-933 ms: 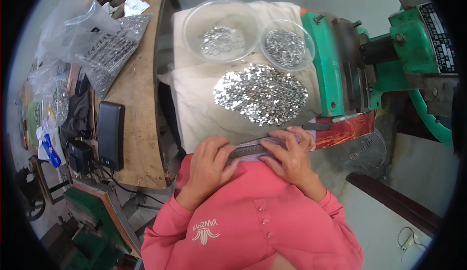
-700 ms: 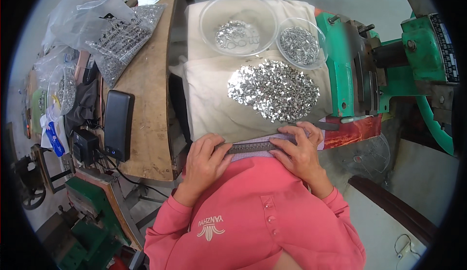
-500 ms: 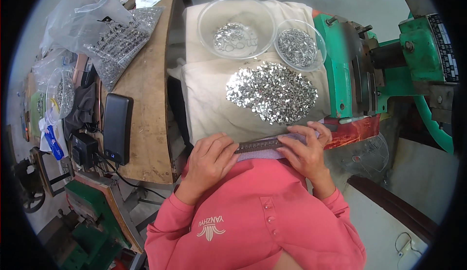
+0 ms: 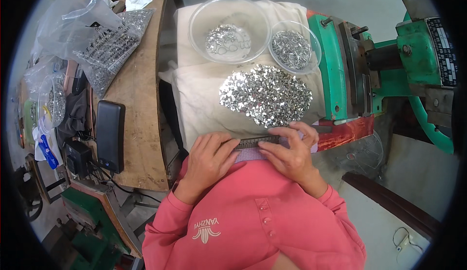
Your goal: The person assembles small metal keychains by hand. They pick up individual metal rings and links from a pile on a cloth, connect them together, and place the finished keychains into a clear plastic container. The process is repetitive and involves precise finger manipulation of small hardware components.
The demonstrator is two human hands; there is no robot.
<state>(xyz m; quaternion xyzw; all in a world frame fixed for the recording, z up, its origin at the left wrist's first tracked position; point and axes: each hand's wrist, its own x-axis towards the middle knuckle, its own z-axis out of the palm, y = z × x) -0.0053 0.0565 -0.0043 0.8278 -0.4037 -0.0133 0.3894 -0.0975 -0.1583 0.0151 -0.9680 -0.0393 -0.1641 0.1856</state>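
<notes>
A narrow dark strip [image 4: 248,143], with a row of small metal bits along it, lies across my front just above my lap. My left hand [image 4: 209,155] pinches its left end, thumb and fingers bent together. Toward the right, my right hand [image 4: 295,153] has thumb and fingers closed on the strip, whose far right end sticks out past the fingers. Beyond the hands, a heap of small shiny metal pieces [image 4: 265,95] is spread on a beige cloth [image 4: 197,99]. The pieces are too small to tell their exact kind.
Behind the heap stand a large clear bowl [image 4: 192,36] with some metal pieces and a smaller clear tub [image 4: 317,51] full of thin pins. A green machine [image 4: 335,75] borders the right. On the left, a wooden table [image 4: 141,109] carries a black power bank [image 4: 110,136] and a bag of metal parts [image 4: 109,46].
My right hand has slid left along the strip, so its fingertips are closer to my left hand. The left hand keeps its grip, and the whole view has shifted slightly.
</notes>
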